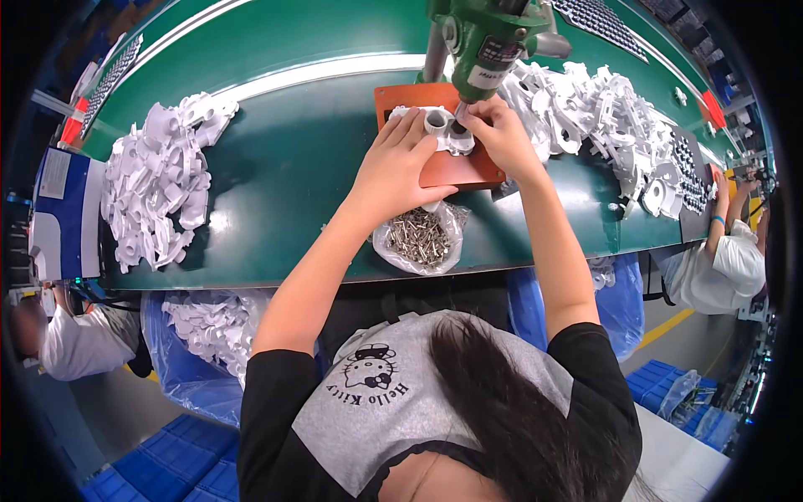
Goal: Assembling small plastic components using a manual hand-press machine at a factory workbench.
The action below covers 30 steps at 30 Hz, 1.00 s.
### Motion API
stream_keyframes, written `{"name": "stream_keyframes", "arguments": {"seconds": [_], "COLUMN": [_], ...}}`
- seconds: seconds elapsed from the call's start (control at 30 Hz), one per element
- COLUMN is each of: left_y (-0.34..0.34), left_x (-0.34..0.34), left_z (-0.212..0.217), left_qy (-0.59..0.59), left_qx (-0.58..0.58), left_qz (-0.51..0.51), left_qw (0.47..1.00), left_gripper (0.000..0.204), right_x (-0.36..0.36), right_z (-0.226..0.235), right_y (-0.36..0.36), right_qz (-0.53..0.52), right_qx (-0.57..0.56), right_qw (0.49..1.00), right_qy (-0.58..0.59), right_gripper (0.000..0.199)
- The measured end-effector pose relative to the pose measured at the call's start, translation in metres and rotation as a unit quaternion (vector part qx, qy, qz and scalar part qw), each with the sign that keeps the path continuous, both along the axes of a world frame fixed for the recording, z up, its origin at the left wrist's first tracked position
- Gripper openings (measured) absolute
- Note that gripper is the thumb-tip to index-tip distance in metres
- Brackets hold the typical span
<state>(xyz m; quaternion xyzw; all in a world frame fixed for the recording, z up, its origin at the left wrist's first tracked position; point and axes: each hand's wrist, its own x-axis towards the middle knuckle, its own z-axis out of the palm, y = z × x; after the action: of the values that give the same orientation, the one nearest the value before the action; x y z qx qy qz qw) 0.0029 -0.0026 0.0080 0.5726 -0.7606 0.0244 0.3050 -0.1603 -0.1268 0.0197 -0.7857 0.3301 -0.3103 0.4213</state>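
A white plastic part (445, 130) lies on an orange mat (456, 170) on the green table. My left hand (397, 163) presses down on the part's left side, fingers spread over it. My right hand (500, 134) pinches the part's right edge, right under the tip of a green hanging power screwdriver (485, 42). The tool's tip meets the part between my two hands. A clear bag of metal screws (421, 237) sits just below the mat, near my left wrist.
Piles of white plastic parts lie at the left (159, 180) and at the right (602, 117) of the green table (293, 159). Blue bags of parts (209, 335) hang under the table edge. Other people sit at the left (75, 335) and right (723, 259).
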Motion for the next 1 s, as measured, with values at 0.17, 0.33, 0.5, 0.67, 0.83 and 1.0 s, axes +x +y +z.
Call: {"name": "stream_keyframes", "arguments": {"seconds": [0.17, 0.33, 0.5, 0.67, 0.83, 1.0], "left_y": [-0.001, -0.002, -0.003, -0.002, -0.001, -0.001], "left_x": [0.000, 0.000, 0.001, 0.000, -0.001, -0.001], "left_z": [-0.004, -0.006, -0.006, -0.007, -0.007, -0.007], "left_qy": [0.013, 0.015, 0.008, 0.009, -0.010, -0.008], "left_qx": [-0.020, -0.024, -0.023, -0.025, -0.013, -0.010], "left_qz": [0.003, 0.006, 0.007, 0.011, 0.019, 0.018], "left_qw": [1.000, 1.000, 1.000, 1.000, 1.000, 1.000], "left_gripper": [0.065, 0.065, 0.066, 0.067, 0.069, 0.070], "right_x": [0.004, 0.005, 0.007, 0.006, 0.007, -0.002], "right_z": [-0.003, 0.001, -0.008, -0.006, -0.012, -0.005], "right_y": [-0.001, 0.004, 0.002, 0.004, 0.000, 0.027], "right_qz": [-0.021, -0.027, -0.043, -0.034, -0.051, -0.107], "right_qx": [-0.003, 0.001, -0.004, -0.055, -0.199, -0.264], "right_qw": [0.998, 0.999, 0.999, 0.997, 0.974, 0.957], "right_qy": [0.054, 0.019, 0.010, 0.028, 0.093, 0.053], "right_gripper": [0.024, 0.028, 0.020, 0.021, 0.026, 0.029]}}
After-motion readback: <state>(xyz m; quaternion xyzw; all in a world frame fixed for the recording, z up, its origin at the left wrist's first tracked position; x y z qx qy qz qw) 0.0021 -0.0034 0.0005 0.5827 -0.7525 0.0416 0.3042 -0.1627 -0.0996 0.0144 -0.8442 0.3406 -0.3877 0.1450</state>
